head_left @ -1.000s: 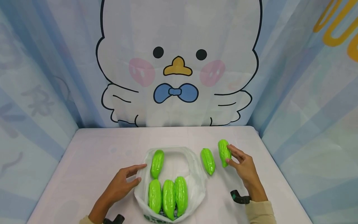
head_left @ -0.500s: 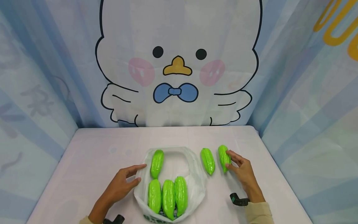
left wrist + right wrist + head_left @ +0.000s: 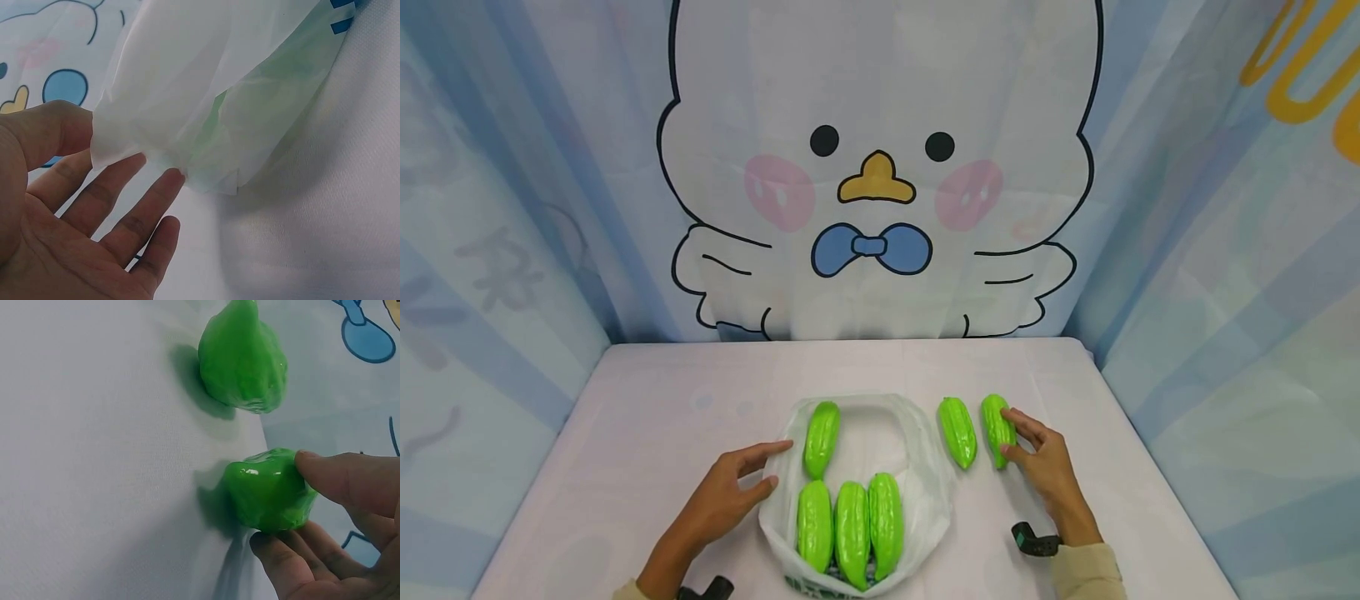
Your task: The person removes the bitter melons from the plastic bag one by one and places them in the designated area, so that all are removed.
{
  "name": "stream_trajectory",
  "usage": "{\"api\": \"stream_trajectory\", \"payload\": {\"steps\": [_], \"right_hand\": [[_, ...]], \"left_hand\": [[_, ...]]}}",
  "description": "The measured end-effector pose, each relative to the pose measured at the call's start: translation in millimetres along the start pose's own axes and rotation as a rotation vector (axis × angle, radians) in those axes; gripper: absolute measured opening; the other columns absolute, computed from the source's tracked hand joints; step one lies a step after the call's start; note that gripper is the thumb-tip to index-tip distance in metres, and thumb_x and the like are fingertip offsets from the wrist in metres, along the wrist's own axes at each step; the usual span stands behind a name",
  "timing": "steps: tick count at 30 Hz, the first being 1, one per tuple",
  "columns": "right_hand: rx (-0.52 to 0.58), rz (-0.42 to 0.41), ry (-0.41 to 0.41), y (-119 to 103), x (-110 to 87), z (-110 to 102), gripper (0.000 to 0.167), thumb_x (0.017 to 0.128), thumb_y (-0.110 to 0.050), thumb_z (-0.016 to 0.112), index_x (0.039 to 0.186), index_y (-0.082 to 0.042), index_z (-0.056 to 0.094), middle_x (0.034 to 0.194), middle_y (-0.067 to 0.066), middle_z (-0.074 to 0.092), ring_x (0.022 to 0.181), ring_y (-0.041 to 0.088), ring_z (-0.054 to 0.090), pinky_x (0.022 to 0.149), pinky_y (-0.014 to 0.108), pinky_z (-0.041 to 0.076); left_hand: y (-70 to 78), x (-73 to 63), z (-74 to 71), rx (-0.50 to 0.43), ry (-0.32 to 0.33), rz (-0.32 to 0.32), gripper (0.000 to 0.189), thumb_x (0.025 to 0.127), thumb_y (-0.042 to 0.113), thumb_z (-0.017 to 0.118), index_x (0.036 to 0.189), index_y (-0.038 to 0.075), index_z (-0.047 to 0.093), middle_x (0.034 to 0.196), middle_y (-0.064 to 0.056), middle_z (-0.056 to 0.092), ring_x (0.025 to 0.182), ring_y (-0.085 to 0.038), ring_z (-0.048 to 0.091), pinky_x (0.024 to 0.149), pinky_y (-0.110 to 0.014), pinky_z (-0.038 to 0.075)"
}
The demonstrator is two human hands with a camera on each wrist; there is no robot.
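Note:
My right hand (image 3: 1051,467) holds a glossy green bitter melon (image 3: 996,429) by its right side, thumb and fingertips around it. In the right wrist view the same bitter melon (image 3: 269,490) stands out end-on between thumb and fingers. Just left of it lies another bitter melon (image 3: 957,432) on the cloth. My left hand (image 3: 722,492) touches the left rim of a white plastic bag (image 3: 928,492) with fairly straight, spread fingers. In the left wrist view its fingertips lie against the bag wall (image 3: 169,75). Several bitter melons (image 3: 852,533) lie inside the open bag.
The table (image 3: 647,400) has a pale cloth on it. Behind it hangs a curtain (image 3: 880,83) with a cartoon bird, and more curtains close off both sides. A black wrist device (image 3: 1036,540) is strapped at the right wrist.
My right hand has moved the held bitter melon toward me and slightly left, beside the other one outside the bag. The left hand and the bag have stayed put.

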State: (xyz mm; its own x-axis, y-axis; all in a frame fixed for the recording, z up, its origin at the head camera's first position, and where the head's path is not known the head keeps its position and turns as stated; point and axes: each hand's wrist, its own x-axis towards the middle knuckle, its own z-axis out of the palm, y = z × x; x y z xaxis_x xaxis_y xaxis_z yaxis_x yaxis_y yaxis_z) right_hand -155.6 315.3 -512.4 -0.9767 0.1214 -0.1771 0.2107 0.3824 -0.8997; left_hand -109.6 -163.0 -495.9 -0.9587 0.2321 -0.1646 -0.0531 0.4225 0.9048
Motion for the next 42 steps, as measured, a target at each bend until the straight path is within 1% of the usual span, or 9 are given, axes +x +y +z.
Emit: {"api": "stream_trajectory", "payload": {"steps": [6, 12, 18, 23, 28, 32, 37, 39, 42], "right_hand": [[-0.019, -0.016, 0.007, -0.8, -0.5, 2.2, 0.065, 0.096, 0.005, 0.07, 0.157, -0.011, 0.053, 0.175, 0.01, 0.032, 0.164, 0.033, 0.029, 0.128, 0.044, 0.035], [0.015, -0.018, 0.021, -4.3, -0.6, 2.5, 0.068, 0.094, 0.008, 0.072, 0.157, -0.01, 0.053, 0.174, 0.011, 0.033, 0.162, 0.032, 0.032, 0.125, 0.039, 0.037], [0.01, -0.019, 0.05, -14.4, -4.7, 0.6, 0.067, 0.093, 0.006, 0.073, 0.155, -0.013, 0.055, 0.173, 0.009, 0.037, 0.161, 0.031, 0.035, 0.126, 0.04, 0.037], [-0.005, -0.047, 0.07, -25.7, -7.7, 0.1, 0.068, 0.094, 0.004, 0.074, 0.156, -0.015, 0.055, 0.173, 0.006, 0.038, 0.161, 0.029, 0.036, 0.123, 0.036, 0.038], [0.01, -0.102, 0.072, -38.6, -11.6, 2.4, 0.068, 0.094, 0.002, 0.076, 0.156, -0.016, 0.055, 0.172, 0.004, 0.038, 0.16, 0.028, 0.038, 0.122, 0.034, 0.038], [0.05, -0.171, 0.062, -50.1, -15.9, 7.7, 0.067, 0.093, 0.002, 0.078, 0.154, -0.012, 0.056, 0.17, 0.006, 0.042, 0.158, 0.029, 0.041, 0.122, 0.035, 0.039], [0.105, -0.25, 0.039, -63.5, -19.4, 17.4, 0.067, 0.091, 0.004, 0.079, 0.153, -0.008, 0.057, 0.167, 0.007, 0.045, 0.154, 0.03, 0.046, 0.117, 0.029, 0.043], [0.12, -0.274, 0.027, -68.9, -20.5, 21.8, 0.067, 0.091, 0.003, 0.08, 0.153, -0.008, 0.057, 0.166, 0.007, 0.047, 0.152, 0.029, 0.048, 0.115, 0.025, 0.045], [0.145, -0.308, 0.0, -76.4, -22.7, 29.6, 0.068, 0.09, 0.003, 0.081, 0.152, -0.008, 0.057, 0.163, 0.007, 0.05, 0.15, 0.029, 0.05, 0.113, 0.023, 0.047]], "left_hand": [[0.2, -0.8, 0.0, -0.001, 0.001, 0.002, 0.049, 0.101, 0.016, 0.071, 0.15, 0.019, 0.063, 0.163, -0.014, 0.051, 0.15, -0.049, 0.046, 0.119, -0.07, 0.04], [-0.1, -1.2, 0.0, 0.005, 0.003, 0.001, 0.049, 0.101, 0.015, 0.071, 0.15, 0.02, 0.063, 0.163, -0.012, 0.051, 0.15, -0.048, 0.046, 0.12, -0.069, 0.04], [-0.3, -0.7, -0.2, 0.0, 0.0, 0.004, 0.049, 0.101, 0.015, 0.07, 0.15, 0.019, 0.062, 0.164, -0.012, 0.051, 0.15, -0.048, 0.046, 0.12, -0.069, 0.04], [-0.3, -0.3, -0.4, -0.008, -0.003, -0.004, 0.049, 0.102, 0.015, 0.07, 0.15, 0.019, 0.062, 0.164, -0.012, 0.05, 0.151, -0.048, 0.046, 0.12, -0.07, 0.039], [-0.3, -0.4, -0.2, -0.006, 0.0, -0.006, 0.049, 0.101, 0.016, 0.07, 0.149, 0.02, 0.063, 0.164, -0.012, 0.051, 0.151, -0.048, 0.046, 0.12, -0.07, 0.039], [0.4, -0.3, -0.2, -0.009, 0.0, -0.006, 0.049, 0.101, 0.016, 0.071, 0.149, 0.02, 0.063, 0.164, -0.012, 0.051, 0.151, -0.049, 0.045, 0.12, -0.071, 0.038], [0.7, 0.1, -0.4, -0.007, 0.001, -0.006, 0.049, 0.101, 0.016, 0.07, 0.149, 0.019, 0.063, 0.163, -0.012, 0.051, 0.151, -0.049, 0.045, 0.121, -0.071, 0.037], [0.3, 0.5, -0.4, -0.006, 0.001, -0.004, 0.049, 0.101, 0.016, 0.07, 0.149, 0.019, 0.063, 0.163, -0.012, 0.051, 0.151, -0.049, 0.045, 0.12, -0.071, 0.038], [0.5, 0.8, -0.4, -0.007, 0.002, -0.005, 0.049, 0.101, 0.016, 0.07, 0.149, 0.02, 0.063, 0.163, -0.012, 0.051, 0.151, -0.049, 0.045, 0.119, -0.071, 0.039]]}}
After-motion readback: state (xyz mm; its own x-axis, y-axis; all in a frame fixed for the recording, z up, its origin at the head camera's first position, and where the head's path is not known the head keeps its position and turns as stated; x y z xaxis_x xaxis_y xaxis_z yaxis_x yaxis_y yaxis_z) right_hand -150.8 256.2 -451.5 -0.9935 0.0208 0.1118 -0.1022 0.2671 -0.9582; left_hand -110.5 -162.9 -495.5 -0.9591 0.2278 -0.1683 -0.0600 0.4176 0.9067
